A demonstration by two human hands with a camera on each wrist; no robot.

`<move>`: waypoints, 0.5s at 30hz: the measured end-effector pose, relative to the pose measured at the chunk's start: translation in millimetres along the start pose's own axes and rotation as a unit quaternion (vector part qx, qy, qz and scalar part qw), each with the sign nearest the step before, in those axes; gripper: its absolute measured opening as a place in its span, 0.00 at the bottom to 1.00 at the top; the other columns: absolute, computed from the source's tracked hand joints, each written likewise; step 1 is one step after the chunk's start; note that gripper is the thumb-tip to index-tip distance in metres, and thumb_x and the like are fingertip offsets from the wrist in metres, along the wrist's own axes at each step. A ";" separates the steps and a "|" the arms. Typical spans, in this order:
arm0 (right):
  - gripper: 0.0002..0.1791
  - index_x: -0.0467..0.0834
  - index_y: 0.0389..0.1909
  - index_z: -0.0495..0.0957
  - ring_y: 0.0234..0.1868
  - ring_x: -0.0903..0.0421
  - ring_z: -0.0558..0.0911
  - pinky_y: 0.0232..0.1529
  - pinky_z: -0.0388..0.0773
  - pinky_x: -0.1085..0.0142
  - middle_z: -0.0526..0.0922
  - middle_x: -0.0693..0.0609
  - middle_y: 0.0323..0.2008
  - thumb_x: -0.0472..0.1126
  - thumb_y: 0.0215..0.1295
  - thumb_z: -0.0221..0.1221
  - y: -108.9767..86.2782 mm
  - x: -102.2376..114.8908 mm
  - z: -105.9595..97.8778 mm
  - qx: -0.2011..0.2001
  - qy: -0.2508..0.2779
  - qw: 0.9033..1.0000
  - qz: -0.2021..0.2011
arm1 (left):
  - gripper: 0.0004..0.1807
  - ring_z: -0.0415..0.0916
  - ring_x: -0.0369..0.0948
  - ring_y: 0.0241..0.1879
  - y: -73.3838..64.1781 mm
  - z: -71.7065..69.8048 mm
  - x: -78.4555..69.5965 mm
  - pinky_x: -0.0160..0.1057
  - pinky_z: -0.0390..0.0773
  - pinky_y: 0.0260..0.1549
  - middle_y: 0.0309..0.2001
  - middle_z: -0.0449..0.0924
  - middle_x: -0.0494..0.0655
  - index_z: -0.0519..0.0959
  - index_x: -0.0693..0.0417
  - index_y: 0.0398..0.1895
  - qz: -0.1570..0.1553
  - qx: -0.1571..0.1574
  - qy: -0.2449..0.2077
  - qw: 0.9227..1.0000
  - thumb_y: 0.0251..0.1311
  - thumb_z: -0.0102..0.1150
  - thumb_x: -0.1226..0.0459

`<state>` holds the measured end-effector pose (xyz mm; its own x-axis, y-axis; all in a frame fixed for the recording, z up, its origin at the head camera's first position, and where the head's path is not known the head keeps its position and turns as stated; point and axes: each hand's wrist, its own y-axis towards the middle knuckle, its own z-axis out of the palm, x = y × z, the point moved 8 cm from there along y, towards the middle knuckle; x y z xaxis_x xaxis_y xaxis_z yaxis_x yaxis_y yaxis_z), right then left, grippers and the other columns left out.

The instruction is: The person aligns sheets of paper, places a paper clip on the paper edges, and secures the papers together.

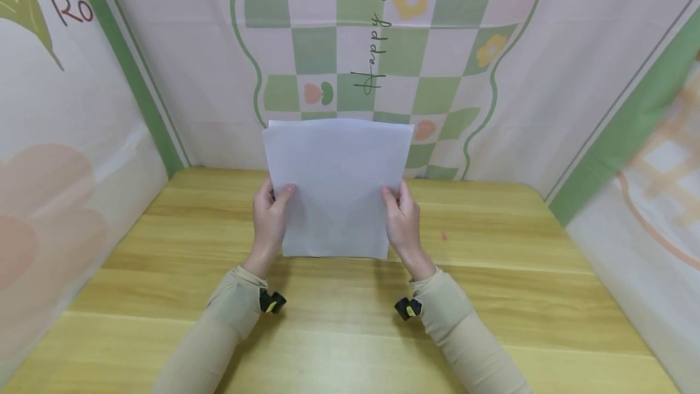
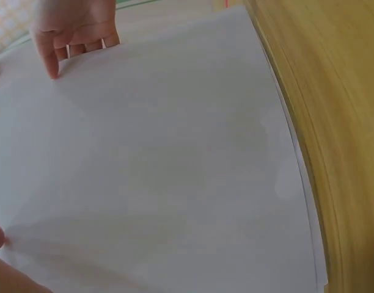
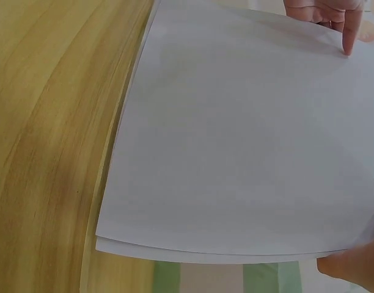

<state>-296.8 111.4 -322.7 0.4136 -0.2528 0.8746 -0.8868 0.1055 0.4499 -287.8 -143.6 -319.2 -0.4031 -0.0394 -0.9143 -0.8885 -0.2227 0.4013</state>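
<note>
Several sheets of white paper (image 1: 336,193) are held up between both hands, tilted with the near edge low by the table. My left hand (image 1: 270,214) grips the left edge, its thumb on the front face and the other fingers behind. On the opposite edge my right hand (image 1: 403,217) pinches the sheets the same way. In the right wrist view the sheets of paper (image 3: 236,134) lie slightly out of line, a second edge showing at the lower left corner. The fingers behind the paper are mostly hidden.
The wooden table (image 1: 492,297) spreads under both forearms. A small reddish scrap (image 1: 443,236) lies on it, right of the right hand. A patterned cloth (image 1: 361,35) hangs behind the table, with more cloth at both sides.
</note>
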 end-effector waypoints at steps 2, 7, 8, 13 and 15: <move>0.16 0.38 0.56 0.70 0.26 0.58 0.67 0.27 0.63 0.69 0.71 0.44 0.27 0.40 0.72 0.46 -0.3 -0.5 0.4 0.000 0.004 1.000 -0.004 | 0.17 0.74 0.40 0.50 -0.5 -0.4 0.0 0.37 0.71 0.50 0.52 0.77 0.54 0.72 0.62 0.56 0.002 -0.001 -0.002 1.000 0.64 0.49 0.69; 0.16 0.39 0.56 0.70 0.30 0.56 0.70 0.30 0.65 0.69 0.75 0.40 0.32 0.41 0.72 0.46 -0.8 -0.6 0.4 0.002 0.005 1.000 -0.004 | 0.17 0.75 0.40 0.49 -1.8 -1.2 0.5 0.37 0.72 0.48 0.52 0.78 0.54 0.72 0.62 0.55 0.011 -0.001 -0.004 1.000 0.64 0.49 0.68; 0.17 0.39 0.56 0.70 0.30 0.55 0.70 0.30 0.65 0.68 0.76 0.39 0.33 0.41 0.72 0.46 -1.1 -0.6 0.4 0.003 0.004 1.000 -0.003 | 0.17 0.76 0.41 0.49 -1.9 -1.3 0.7 0.37 0.73 0.48 0.51 0.78 0.54 0.72 0.62 0.55 0.013 -0.001 -0.004 1.000 0.64 0.49 0.68; 0.19 0.40 0.59 0.68 0.46 0.53 0.77 0.43 0.71 0.66 0.79 0.41 0.51 0.43 0.73 0.46 -1.2 -3.8 0.8 0.015 0.007 1.000 0.006 | 0.17 0.75 0.41 0.49 -2.1 -1.8 2.8 0.37 0.73 0.48 0.52 0.77 0.54 0.72 0.61 0.55 0.020 0.000 0.002 1.000 0.65 0.50 0.68; 0.19 0.39 0.60 0.67 0.49 0.54 0.76 0.46 0.71 0.66 0.78 0.42 0.55 0.43 0.74 0.45 -0.8 -5.8 1.2 0.022 0.011 1.000 0.011 | 0.17 0.75 0.41 0.49 -2.1 -2.0 3.8 0.38 0.73 0.48 0.52 0.77 0.54 0.72 0.61 0.56 0.022 0.001 0.006 1.000 0.65 0.50 0.68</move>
<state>-298.8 111.6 -328.3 0.3976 -0.2302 0.8882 -0.9040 0.0677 0.4222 -287.1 -145.2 -323.7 -0.4385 -0.0609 -0.8966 -0.8707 -0.2184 0.4407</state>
